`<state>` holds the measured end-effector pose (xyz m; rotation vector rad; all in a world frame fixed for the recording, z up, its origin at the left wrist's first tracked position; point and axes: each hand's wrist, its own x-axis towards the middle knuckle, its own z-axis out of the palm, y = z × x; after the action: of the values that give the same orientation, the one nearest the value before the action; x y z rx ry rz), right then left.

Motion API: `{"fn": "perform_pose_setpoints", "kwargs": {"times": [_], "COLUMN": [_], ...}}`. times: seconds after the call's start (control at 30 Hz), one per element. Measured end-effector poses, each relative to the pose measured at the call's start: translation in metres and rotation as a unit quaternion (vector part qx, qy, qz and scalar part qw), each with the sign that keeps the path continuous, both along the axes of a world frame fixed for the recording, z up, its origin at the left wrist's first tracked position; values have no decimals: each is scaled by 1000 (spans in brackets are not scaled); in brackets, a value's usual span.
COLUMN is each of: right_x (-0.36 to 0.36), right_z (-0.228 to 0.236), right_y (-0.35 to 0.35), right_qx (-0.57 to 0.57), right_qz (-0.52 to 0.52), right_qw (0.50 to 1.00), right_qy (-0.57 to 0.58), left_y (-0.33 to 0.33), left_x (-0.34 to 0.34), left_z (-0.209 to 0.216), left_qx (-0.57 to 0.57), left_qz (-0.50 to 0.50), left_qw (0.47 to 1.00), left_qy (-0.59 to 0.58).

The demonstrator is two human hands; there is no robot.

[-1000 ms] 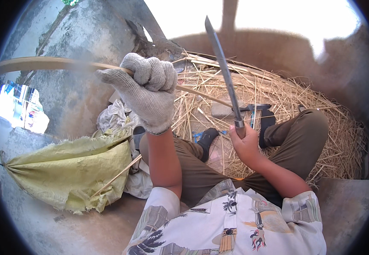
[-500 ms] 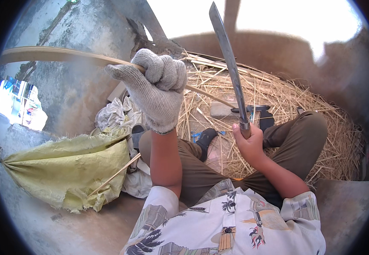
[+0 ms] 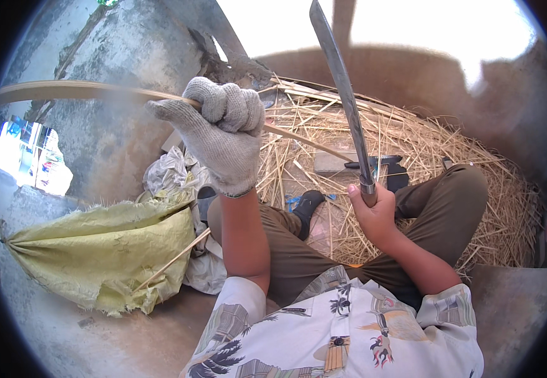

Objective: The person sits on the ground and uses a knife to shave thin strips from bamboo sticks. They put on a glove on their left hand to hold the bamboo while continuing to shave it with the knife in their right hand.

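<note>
My left hand (image 3: 220,135), in a pale knitted work glove, is closed round a long thin bamboo strip (image 3: 305,141). One end of the strip runs off to the far left past the wall, and the other slopes down to the right over the floor. Bare and closed, my right hand (image 3: 379,217) grips the handle of a machete (image 3: 347,101). Its long, slightly curved blade points up and away from me, to the right of the strip and apart from it.
Bamboo shavings and splints (image 3: 462,170) are heaped beyond my bent legs. Among them lie a grey block (image 3: 331,164) and a dark tool (image 3: 392,169). On the left are a yellow woven sack (image 3: 103,246) with a stick on it, whitish cloth (image 3: 169,171) and a rough wall (image 3: 141,63).
My left hand has shifted a little left and slightly down, carrying the bamboo strip. The machete in my right hand has barely moved.
</note>
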<state>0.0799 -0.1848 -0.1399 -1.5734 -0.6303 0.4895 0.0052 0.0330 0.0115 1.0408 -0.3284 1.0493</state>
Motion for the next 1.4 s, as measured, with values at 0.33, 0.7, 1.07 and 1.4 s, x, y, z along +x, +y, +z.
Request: {"fn": "perform_pose_setpoints", "kwargs": {"times": [0.33,0.7,1.07,1.4], "right_x": [10,1,3,13], "right_z": [-26,-22,4,-13], "right_y": [7,4,-2,0], "right_qx": [-83,-105,-21,-122], "right_qz": [61,95,15,62], "right_qw": [994,989,1000,989], "right_qy": [43,-37,7,-57], "left_y": [2,-5,3,4], "left_x": [-2,0,-6,-8], "left_z": [-2,-1,4,-2], "left_qx": [30,29,1,43], "left_qz": [7,-49,15,-84], "left_qw": [999,998,1000,995], "left_qy": [-10,-22,-7,-26]}}
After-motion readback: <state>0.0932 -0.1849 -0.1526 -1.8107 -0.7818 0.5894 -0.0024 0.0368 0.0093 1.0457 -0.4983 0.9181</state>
